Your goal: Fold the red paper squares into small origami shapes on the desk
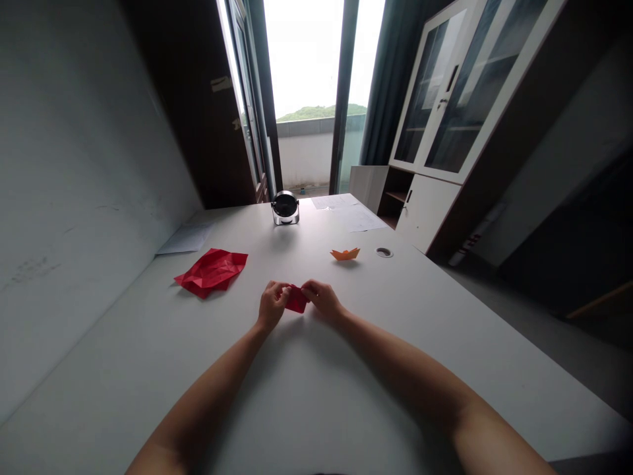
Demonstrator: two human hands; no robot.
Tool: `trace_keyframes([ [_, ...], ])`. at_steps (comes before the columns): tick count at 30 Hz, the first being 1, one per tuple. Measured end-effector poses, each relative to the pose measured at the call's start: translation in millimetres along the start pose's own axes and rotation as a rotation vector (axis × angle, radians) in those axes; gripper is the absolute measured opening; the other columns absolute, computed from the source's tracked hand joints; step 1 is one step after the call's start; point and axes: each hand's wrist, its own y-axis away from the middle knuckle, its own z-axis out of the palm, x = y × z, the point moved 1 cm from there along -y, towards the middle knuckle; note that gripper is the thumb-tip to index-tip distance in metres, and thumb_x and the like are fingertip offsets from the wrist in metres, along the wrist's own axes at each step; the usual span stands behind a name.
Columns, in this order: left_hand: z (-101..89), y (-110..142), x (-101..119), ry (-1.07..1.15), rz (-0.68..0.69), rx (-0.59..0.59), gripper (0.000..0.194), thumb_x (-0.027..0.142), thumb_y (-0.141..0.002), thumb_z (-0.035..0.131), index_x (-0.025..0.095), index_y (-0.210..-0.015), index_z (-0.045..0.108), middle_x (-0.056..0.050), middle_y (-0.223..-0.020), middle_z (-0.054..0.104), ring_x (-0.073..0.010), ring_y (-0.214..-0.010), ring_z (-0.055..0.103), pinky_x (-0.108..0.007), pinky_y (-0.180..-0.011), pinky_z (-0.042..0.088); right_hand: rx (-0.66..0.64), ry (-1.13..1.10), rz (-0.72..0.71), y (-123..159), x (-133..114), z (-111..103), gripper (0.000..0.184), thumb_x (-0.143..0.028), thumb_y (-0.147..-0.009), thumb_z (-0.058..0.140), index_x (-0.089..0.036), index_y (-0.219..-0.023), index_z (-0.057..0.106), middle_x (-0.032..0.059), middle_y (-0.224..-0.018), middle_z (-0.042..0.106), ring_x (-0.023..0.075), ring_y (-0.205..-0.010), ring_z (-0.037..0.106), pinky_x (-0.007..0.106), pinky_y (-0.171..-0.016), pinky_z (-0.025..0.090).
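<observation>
A small folded piece of red paper (297,299) lies on the white table (316,389) between both my hands. My left hand (271,305) pinches its left edge with curled fingers. My right hand (321,298) grips its right edge the same way. Both hands rest on the table top near its middle.
A crumpled red paper sheet (211,270) lies to the left. An orange folded paper boat (345,253) sits beyond my right hand, next to a cable hole (384,252). A small black fan (285,207) and white sheets (352,212) are at the far end. A wall (74,198) runs along the left.
</observation>
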Motion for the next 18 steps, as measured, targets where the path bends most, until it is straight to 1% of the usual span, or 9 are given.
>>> trace_keyframes([
  [3,1.2,0,-1,0.013,-0.011,-0.015,0.033,0.047,-0.092,0.058,0.019,-0.101,0.073,-0.005,-0.087,0.063,-0.0157,-0.074,0.058,-0.027,-0.070,0.048,-0.014,0.008,-0.005,1,-1,0,0.019,-0.033,-0.087,0.058,-0.018,-0.085,0.069,-0.0003,-0.068,0.068,0.0133,-0.062,0.058,0.025,-0.062,0.045],
  [7,4.8,0,-6,0.131,-0.119,-0.069,0.045,0.052,-0.090,0.060,0.017,-0.117,0.069,-0.004,-0.079,0.066,-0.0159,-0.070,0.060,-0.026,-0.066,0.048,0.004,0.030,-0.026,1,-2,0,0.019,-0.033,-0.088,0.058,-0.019,-0.084,0.069,0.0002,-0.070,0.068,0.0135,-0.064,0.058,0.025,-0.063,0.045],
  [9,6.3,0,-8,0.170,-0.158,-0.102,0.047,0.052,-0.090,0.058,0.018,-0.120,0.068,-0.004,-0.081,0.068,-0.0165,-0.071,0.061,-0.026,-0.065,0.048,0.012,0.043,-0.038,1,-3,0,0.020,-0.034,-0.088,0.058,-0.019,-0.084,0.070,0.0002,-0.071,0.068,0.0133,-0.063,0.057,0.025,-0.063,0.045],
  [10,6.9,0,-9,0.179,-0.162,-0.117,0.045,0.052,-0.091,0.057,0.018,-0.118,0.069,-0.005,-0.083,0.070,-0.0169,-0.073,0.062,-0.026,-0.066,0.048,0.011,0.047,-0.043,1,-3,0,0.020,-0.034,-0.088,0.058,-0.019,-0.084,0.070,0.0003,-0.071,0.069,0.0133,-0.063,0.057,0.025,-0.063,0.044],
  [12,7.5,0,-10,0.181,-0.148,-0.134,0.040,0.051,-0.091,0.056,0.017,-0.105,0.072,-0.005,-0.083,0.070,-0.0169,-0.073,0.062,-0.025,-0.066,0.047,0.006,0.051,-0.050,1,-5,-1,0.020,-0.034,-0.088,0.058,-0.019,-0.085,0.071,0.0008,-0.072,0.069,0.0138,-0.064,0.057,0.026,-0.064,0.045],
  [15,7.7,-1,-11,0.174,-0.121,-0.136,0.036,0.049,-0.090,0.056,0.016,-0.083,0.071,-0.003,-0.074,0.067,-0.0153,-0.067,0.058,-0.024,-0.063,0.044,0.000,0.051,-0.053,2,-7,-1,0.020,-0.033,-0.088,0.058,-0.019,-0.085,0.071,0.0022,-0.075,0.070,0.0148,-0.067,0.058,0.027,-0.066,0.046],
  [18,7.2,-1,-10,0.192,-0.115,-0.129,0.034,0.047,-0.089,0.058,0.016,-0.077,0.068,-0.001,-0.070,0.064,-0.0142,-0.064,0.055,-0.024,-0.060,0.042,0.003,0.056,-0.063,2,-8,-1,0.018,-0.032,-0.089,0.057,-0.019,-0.085,0.070,0.0027,-0.076,0.069,0.0151,-0.068,0.059,0.028,-0.067,0.047],
])
